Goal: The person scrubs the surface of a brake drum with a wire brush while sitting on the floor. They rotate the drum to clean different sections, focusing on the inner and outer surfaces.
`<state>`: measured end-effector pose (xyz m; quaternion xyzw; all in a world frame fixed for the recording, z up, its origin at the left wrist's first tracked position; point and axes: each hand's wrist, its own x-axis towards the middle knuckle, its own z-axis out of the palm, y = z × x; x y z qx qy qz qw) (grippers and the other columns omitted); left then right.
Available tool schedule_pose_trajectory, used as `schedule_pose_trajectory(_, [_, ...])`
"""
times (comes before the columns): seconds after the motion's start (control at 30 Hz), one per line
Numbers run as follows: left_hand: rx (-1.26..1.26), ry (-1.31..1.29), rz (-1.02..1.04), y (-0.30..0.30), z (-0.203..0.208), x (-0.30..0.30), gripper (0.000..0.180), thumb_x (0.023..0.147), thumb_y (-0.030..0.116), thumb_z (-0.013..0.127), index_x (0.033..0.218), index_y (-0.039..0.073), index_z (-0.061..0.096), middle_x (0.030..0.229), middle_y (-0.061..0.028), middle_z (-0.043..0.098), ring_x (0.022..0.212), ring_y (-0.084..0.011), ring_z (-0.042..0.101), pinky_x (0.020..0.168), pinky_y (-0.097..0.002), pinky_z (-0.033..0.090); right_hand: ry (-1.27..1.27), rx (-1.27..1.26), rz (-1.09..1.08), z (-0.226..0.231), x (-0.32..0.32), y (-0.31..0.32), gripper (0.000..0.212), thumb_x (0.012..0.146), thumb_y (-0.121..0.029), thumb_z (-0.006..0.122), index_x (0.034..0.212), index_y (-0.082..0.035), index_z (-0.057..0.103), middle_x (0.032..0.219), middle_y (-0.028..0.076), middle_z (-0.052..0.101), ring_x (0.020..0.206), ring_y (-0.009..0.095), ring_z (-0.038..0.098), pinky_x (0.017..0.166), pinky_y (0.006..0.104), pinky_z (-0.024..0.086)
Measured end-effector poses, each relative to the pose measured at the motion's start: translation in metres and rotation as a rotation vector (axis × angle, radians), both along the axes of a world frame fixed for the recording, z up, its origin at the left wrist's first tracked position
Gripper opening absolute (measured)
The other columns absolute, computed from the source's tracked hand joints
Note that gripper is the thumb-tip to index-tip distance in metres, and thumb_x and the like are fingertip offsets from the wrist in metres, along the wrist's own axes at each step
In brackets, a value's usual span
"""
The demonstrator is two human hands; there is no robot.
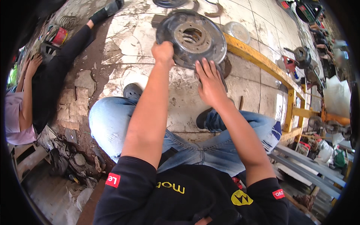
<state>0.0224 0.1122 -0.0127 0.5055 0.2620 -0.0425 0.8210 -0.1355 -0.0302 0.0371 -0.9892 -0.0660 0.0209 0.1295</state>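
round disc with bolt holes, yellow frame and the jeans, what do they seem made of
Round disc: likely steel or cast iron, dark and worn, with dull shine along its rim. Yellow frame: probably painted steel, its coating scuffed and dirty. Jeans: faded blue denim, judging by the stitched seams and pale patches.

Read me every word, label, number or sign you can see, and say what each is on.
I won't copy wording, only place it.
Black shirt, front: yellow lettering and a round yellow emblem.
Left sleeve: red patch, white lettering.
Right sleeve: second red patch, white lettering.
Red-and-yellow container: any print is too small to read.
Metal disc: none I can make out.
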Motion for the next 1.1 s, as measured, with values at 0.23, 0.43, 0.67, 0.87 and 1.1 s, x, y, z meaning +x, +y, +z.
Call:
schedule_pose_trajectory(0.23, [0.099, 0.0, 0.001, 0.0, -0.001, -0.001, 0.042, 0.079, -0.006, 0.057, 0.12, -0.01, 0.053, 0.11, -0.024, 0.062, 0.092, -0.0334, 0.065, 0.08, -0.0477, 0.055, 0.015, -0.059, -0.064, -0.002, -0.01, 0.013, 0.067, 0.087, -0.008, 0.057, 0.15, -0.008, 0.035, 0.156, 0.019, 0.031, 0.144, 0.042, 0.028, 0.114, 0.0594, 0.026])
schedule_pose_trajectory(0.43, [0.069, 0.055, -0.038, 0.004, 0.026, -0.011, 0.043, 0.08, -0.006, 0.057, 0.123, -0.009, 0.052, 0.111, -0.0219, 0.062, 0.098, -0.0322, 0.064, 0.085, -0.0451, 0.054, -0.033, -0.055, -0.081, -0.005, 0.002, 0.019, 0.065, 0.087, -0.006, 0.055, 0.149, -0.006, 0.038, 0.155, 0.018, 0.034, 0.144, 0.038, 0.03, 0.116, 0.0546, 0.025])
schedule_pose_trajectory(0.67, [0.129, 0.031, -0.093, 0.001, 0.021, -0.004, 0.041, 0.079, -0.004, 0.06, 0.12, -0.007, 0.053, 0.11, -0.0204, 0.062, 0.095, -0.0301, 0.063, 0.082, -0.0432, 0.054, 0.037, -0.13, -0.017, -0.005, 0.029, -0.012, 0.065, 0.09, -0.002, 0.052, 0.152, -0.006, 0.032, 0.155, 0.018, 0.035, 0.145, 0.035, 0.032, 0.115, 0.0512, 0.029])
schedule_pose_trajectory(0.87, [0.104, -0.005, -0.035, 0.004, 0.001, 0.004, 0.041, 0.079, -0.004, 0.059, 0.12, -0.006, 0.053, 0.107, -0.0197, 0.063, 0.095, -0.0301, 0.063, 0.082, -0.0425, 0.053, 0.128, -0.002, -0.077, 0.037, 0.016, -0.02, 0.079, 0.081, 0.013, 0.052, 0.154, -0.004, 0.024, 0.16, 0.019, 0.022, 0.148, 0.035, 0.021, 0.12, 0.0426, 0.028])
schedule_pose_trajectory(1.1, [0.013, -0.065, 0.025, -0.01, 0.002, -0.011, 0.045, 0.075, -0.004, 0.058, 0.12, -0.005, 0.055, 0.107, -0.0166, 0.065, 0.092, -0.026, 0.063, 0.085, -0.0356, 0.049, 0.001, -0.075, -0.063, -0.001, 0.013, 0.0, 0.069, 0.088, -0.001, 0.053, 0.152, -0.007, 0.029, 0.158, 0.018, 0.027, 0.146, 0.038, 0.025, 0.118, 0.0534, 0.024])
